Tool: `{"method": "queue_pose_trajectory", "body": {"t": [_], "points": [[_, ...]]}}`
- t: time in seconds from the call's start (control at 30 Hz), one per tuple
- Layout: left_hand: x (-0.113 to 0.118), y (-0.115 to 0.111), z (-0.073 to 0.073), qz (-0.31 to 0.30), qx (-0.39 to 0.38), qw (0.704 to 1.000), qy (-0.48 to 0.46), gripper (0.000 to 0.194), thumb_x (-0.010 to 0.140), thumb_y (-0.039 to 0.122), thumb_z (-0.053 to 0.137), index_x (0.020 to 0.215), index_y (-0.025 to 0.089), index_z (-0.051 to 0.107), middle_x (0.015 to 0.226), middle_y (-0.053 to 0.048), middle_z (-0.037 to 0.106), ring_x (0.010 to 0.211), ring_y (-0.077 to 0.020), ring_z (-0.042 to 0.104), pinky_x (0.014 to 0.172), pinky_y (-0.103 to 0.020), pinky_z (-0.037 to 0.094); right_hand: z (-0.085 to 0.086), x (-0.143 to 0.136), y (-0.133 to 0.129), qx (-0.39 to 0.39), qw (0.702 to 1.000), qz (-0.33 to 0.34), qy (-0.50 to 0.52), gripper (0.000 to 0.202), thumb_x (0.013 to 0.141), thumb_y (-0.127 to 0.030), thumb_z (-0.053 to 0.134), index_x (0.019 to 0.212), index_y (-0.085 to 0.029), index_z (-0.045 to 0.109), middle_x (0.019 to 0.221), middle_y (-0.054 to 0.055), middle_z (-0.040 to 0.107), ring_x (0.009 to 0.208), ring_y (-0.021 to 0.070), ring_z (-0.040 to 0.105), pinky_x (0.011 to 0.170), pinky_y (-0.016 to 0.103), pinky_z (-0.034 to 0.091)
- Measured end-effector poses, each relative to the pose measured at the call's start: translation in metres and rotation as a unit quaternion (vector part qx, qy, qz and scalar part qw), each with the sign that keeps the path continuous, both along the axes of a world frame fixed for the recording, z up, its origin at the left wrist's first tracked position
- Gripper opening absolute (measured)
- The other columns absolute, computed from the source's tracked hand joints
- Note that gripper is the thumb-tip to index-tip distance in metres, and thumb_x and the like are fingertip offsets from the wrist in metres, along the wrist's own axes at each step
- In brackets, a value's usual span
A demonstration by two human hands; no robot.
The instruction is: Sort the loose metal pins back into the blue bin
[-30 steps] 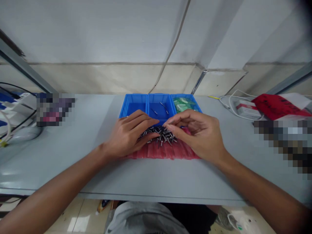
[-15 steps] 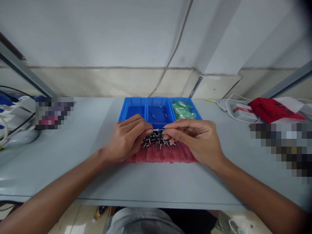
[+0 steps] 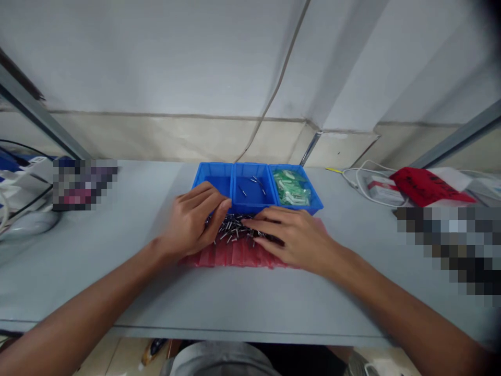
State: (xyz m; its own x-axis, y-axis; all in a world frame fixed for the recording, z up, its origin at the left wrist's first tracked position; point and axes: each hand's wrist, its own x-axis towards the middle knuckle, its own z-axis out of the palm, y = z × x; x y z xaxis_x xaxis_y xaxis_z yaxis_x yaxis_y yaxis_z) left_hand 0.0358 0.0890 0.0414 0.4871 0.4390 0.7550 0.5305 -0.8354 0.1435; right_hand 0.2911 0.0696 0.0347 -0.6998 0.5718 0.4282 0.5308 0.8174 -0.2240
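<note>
A pile of small, thin pieces, black and silver metal (image 3: 231, 230), lies on a red plastic sheet (image 3: 235, 256). Over the pile's right part my right hand (image 3: 291, 235) is lowered, fingers spread, the fingertips among the pieces; nothing shows gripped in it. At the left side of the pile my left hand (image 3: 193, 219) is closed, thumb against forefinger. Whatever it may hold is hidden. Just behind the pile stand blue bins; the middle bin (image 3: 252, 209) has a few thin dark-and-silver pieces (image 3: 258, 183) in it.
The right-hand bin holds green and white packets (image 3: 291, 188). A red bag (image 3: 426, 187), a white box (image 3: 383, 189) and a white cable lie at the right. White devices and a computer mouse (image 3: 33, 223) are at the left. The wall rises behind the grey table (image 3: 242, 303).
My hands were close together above the pile, a thin piece between their fingertips. They have parted: the left moved left, while the right dropped onto the pile and spread its fingers.
</note>
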Motion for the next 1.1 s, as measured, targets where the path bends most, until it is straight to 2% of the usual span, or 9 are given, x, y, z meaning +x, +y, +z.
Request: {"method": "queue_pose_trajectory", "body": {"t": [0.07, 0.17, 0.53, 0.6, 0.67, 0.73, 0.8, 0.97, 1.1], "points": [[0.001, 0.0, -0.001, -0.006, 0.013, 1.0, 0.011, 0.016, 0.098, 0.011, 0.055, 0.084, 0.015, 0.063, 0.076, -0.005, 0.068, 0.077, -0.0164, 0.061, 0.068, -0.031, 0.051, -0.007, -0.001, 0.001, 0.04, 0.997, 0.0, -0.059, 0.029, 0.101, -0.021, 0.058, 0.127, -0.022, 0.072, 0.108, 0.008, 0.075, 0.101, 0.0228, 0.072, 0.088, 0.041, 0.062], [0.001, 0.0, -0.002, -0.006, 0.021, 1.0, 0.016, 0.014, 0.096, 0.011, 0.058, 0.084, 0.015, 0.063, 0.075, -0.004, 0.068, 0.078, -0.017, 0.062, 0.069, -0.031, 0.053, -0.01, -0.001, 0.002, 0.06, 0.997, 0.001, -0.055, 0.029, 0.102, -0.017, 0.054, 0.124, -0.02, 0.073, 0.108, 0.009, 0.073, 0.098, 0.0206, 0.072, 0.086, 0.037, 0.061], [0.002, -0.003, 0.001, 0.006, 0.031, 0.999, 0.027, 0.019, 0.099, 0.014, 0.054, 0.083, 0.017, 0.063, 0.074, -0.003, 0.069, 0.076, -0.0162, 0.063, 0.067, -0.03, 0.052, 0.009, 0.003, 0.006, 0.02, 0.994, -0.045, 0.097, 0.012, 0.1, -0.023, 0.063, 0.094, -0.019, 0.073, 0.093, 0.005, 0.075, 0.082, 0.0171, 0.07, 0.075, 0.033, 0.057], [0.002, -0.004, 0.002, 0.001, 0.025, 0.999, 0.028, 0.015, 0.1, 0.017, 0.055, 0.088, 0.017, 0.065, 0.078, -0.003, 0.07, 0.077, -0.0163, 0.065, 0.069, -0.03, 0.053, 0.015, 0.0, 0.002, -0.064, 0.975, -0.077, 0.199, 0.011, 0.096, -0.029, 0.071, 0.089, -0.021, 0.073, 0.084, 0.002, 0.075, 0.071, 0.015, 0.069, 0.066, 0.031, 0.057], [0.002, -0.005, 0.001, -0.014, 0.024, 0.999, 0.03, 0.008, 0.099, 0.023, 0.061, 0.1, 0.016, 0.066, 0.084, -0.004, 0.073, 0.079, -0.0167, 0.066, 0.07, -0.03, 0.055, 0.019, -0.004, -0.004, -0.179, 0.927, -0.092, 0.316, 0.01, 0.092, -0.031, 0.076, 0.088, -0.022, 0.073, 0.08, 0.0, 0.076, 0.058, 0.0126, 0.067, 0.055, 0.029, 0.056], [0.003, -0.005, 0.0, -0.034, 0.032, 0.998, 0.032, 0.023, 0.096, 0.029, 0.069, 0.113, 0.015, 0.064, 0.092, -0.006, 0.075, 0.081, -0.0175, 0.068, 0.071, -0.03, 0.056, 0.022, -0.008, -0.01, -0.266, 0.875, -0.08, 0.397, 0.008, 0.088, -0.028, 0.079, 0.089, -0.022, 0.074, 0.08, 0.001, 0.077, 0.054, 0.0126, 0.067, 0.052, 0.029, 0.058], [0.005, -0.006, 0.0, -0.05, 0.044, 0.997, 0.028, 0.026, 0.094, 0.026, 0.072, 0.116, 0.015, 0.062, 0.094, -0.006, 0.075, 0.083, -0.0175, 0.068, 0.072, -0.03, 0.056, 0.023, -0.013, -0.015, -0.312, 0.848, -0.059, 0.425, 0.008, 0.086, -0.026, 0.082, 0.088, -0.021, 0.075, 0.08, 0.002, 0.078, 0.056, 0.0141, 0.07, 0.055, 0.031, 0.061], [0.007, -0.007, -0.001, -0.095, 0.035, 0.995, 0.009, 0.004, 0.097, 0.013, 0.062, 0.096, 0.017, 0.063, 0.084, -0.004, 0.073, 0.08, -0.0163, 0.066, 0.072, -0.029, 0.054, 0.023, -0.019, -0.02, -0.35, 0.839, -0.044, 0.414, 0.01, 0.084, -0.03, 0.084, 0.085, -0.021, 0.078, 0.074, 0.002, 0.078, 0.056, 0.0147, 0.07, 0.051, 0.029, 0.062], [0.003, -0.008, 0.001, -0.056, 0.016, 0.998, -0.001, 0.022, 0.105, 0.03, 0.049, 0.109, 0.016, 0.066, 0.1, -0.009, 0.075, 0.094, -0.02, 0.069, 0.082, -0.035, 0.056, 0.018, -0.015, -0.013, -0.332, 0.836, -0.077, 0.43, 0.014, 0.085, -0.034, 0.083, 0.085, -0.021, 0.078, 0.075, 0.003, 0.077, 0.056, 0.0142, 0.07, 0.052, 0.029, 0.062]]}}
